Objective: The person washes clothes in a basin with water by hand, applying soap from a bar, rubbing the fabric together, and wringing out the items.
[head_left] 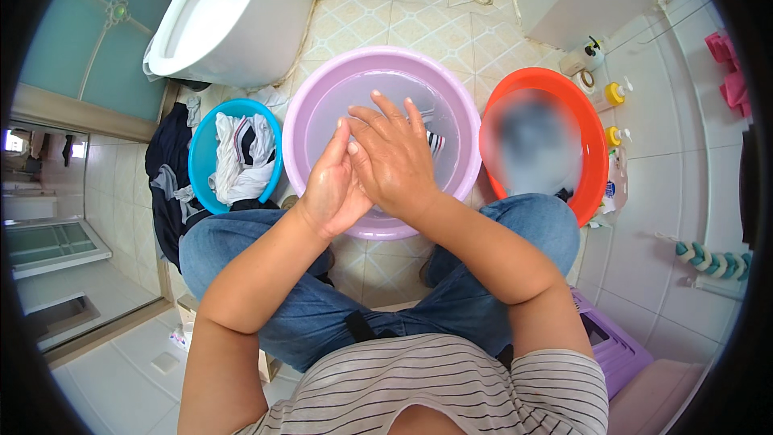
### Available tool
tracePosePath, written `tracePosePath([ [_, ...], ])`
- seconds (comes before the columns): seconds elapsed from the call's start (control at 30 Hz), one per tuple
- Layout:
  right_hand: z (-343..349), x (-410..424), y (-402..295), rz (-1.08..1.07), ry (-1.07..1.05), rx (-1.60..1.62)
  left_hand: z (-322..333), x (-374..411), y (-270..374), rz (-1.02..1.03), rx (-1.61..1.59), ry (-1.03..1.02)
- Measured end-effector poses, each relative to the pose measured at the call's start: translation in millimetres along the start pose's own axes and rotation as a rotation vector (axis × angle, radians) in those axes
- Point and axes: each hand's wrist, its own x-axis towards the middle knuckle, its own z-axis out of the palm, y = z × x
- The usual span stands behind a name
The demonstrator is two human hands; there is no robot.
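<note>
My left hand and my right hand meet above a lilac plastic basin on the tiled floor. The right hand lies across the left palm with its fingers spread, and it hides most of the left fingers. Both look wet, and nothing shows in either. Cloudy water fills part of the basin. Beside the right hand, a piece of cloth with dark, white and red stripes shows in the water; the rest of it is hidden.
A blue basin at left holds white laundry, with dark clothes heaped beside it. The red basin at right has blurred contents. Pump bottles line the right wall. A toilet stands at upper left.
</note>
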Motion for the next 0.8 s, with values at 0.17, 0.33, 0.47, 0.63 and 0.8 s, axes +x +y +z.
tracePosePath([
  [0.17,5.9,4.2,37.8,0.379,-0.109,0.315,-2.3,2.3,-7.1,-0.038,-0.001,-0.034],
  [0.33,6.8,3.1,42.3,0.734,-0.249,0.810,-5.1,1.2,-9.1,-0.011,0.098,0.025],
  [0.47,-5.6,9.2,46.9,0.826,-0.407,0.938,-13.6,2.9,-2.8,-0.024,0.296,0.081],
  [0.63,-18.4,9.6,53.4,0.694,-0.604,0.806,-10.7,-6.4,20.6,0.013,0.540,0.102],
  [0.8,-18.7,6.1,55.5,0.890,-0.688,1.261,-17.0,-6.3,36.0,0.164,0.779,0.221],
])
